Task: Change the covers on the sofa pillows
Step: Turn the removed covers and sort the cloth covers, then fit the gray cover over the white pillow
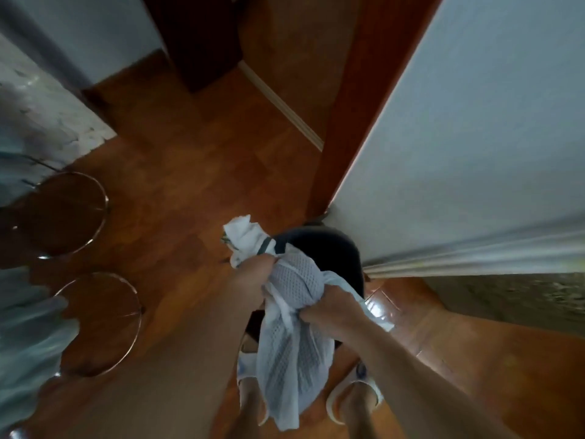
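Head view, left hand [253, 280] and right hand [329, 307], each grip clamped on bunched white covers [291, 343]

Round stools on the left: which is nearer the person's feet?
The lower stool, beside the left forearm; the other stool stands farther up the wooden floor.

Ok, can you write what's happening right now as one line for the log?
left hand: grips white cover | right hand: grips same cover | cover: bunched, hanging | place: wooden floor
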